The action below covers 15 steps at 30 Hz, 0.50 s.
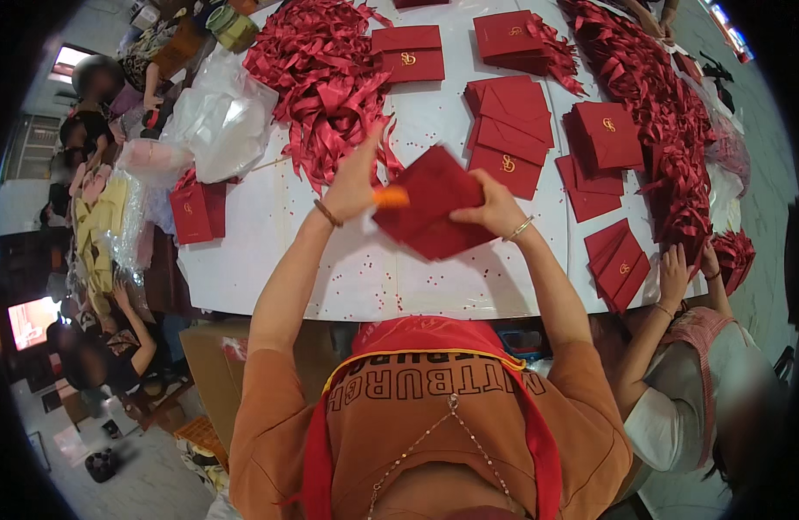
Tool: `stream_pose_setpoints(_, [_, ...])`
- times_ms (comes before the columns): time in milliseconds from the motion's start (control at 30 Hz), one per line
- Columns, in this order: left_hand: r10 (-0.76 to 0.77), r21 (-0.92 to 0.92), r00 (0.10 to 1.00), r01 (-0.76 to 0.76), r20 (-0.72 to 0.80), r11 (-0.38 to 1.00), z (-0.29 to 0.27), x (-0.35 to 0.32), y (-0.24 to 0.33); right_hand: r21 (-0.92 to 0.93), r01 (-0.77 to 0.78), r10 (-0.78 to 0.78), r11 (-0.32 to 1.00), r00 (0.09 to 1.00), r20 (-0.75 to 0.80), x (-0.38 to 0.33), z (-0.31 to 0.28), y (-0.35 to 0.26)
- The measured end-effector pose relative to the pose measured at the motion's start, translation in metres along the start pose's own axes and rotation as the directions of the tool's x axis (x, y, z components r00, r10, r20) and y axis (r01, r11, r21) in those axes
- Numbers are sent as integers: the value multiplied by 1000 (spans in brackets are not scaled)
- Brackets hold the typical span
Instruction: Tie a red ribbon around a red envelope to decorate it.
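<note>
My right hand [490, 208] is closed on the right side of a dark red paper envelope [438, 195], thumb on top. The envelope is tilted above the table, and whether it is one or several together I cannot tell. To its left, my left hand [354, 184] is raised and a little blurred, fingers stretched out toward the far side. A small orange piece [391, 198] at its thumb nearly meets the envelope's left edge; its kind is too blurred to make out. Beyond that hand lies a big heap of shiny red ribbons [317, 69].
Red envelopes lie in stacks on the white table [339, 277], one stack [508, 130] just beyond my right hand. Tiny red dots are scattered about. A second ribbon heap [651, 113] runs along the right. Clear plastic bags [221, 113] are at left. A co-worker's hands [677, 273] work at right.
</note>
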State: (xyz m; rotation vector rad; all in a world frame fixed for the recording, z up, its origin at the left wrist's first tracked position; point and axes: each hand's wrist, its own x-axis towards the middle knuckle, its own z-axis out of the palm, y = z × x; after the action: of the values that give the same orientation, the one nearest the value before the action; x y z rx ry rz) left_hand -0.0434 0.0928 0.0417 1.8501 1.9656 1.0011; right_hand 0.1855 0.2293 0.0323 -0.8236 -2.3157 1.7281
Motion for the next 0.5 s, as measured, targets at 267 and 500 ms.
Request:
stream_pose_setpoints(267, [-237,-531,911,392,338,751,23,-94,35,-644,485,-372,591,873,316,-30,48,-43])
stream_pose_setpoints(500, [-287,-710,945,310,157,632,50,-113,18,267,251,-218,931,965,-148,-41,28,8])
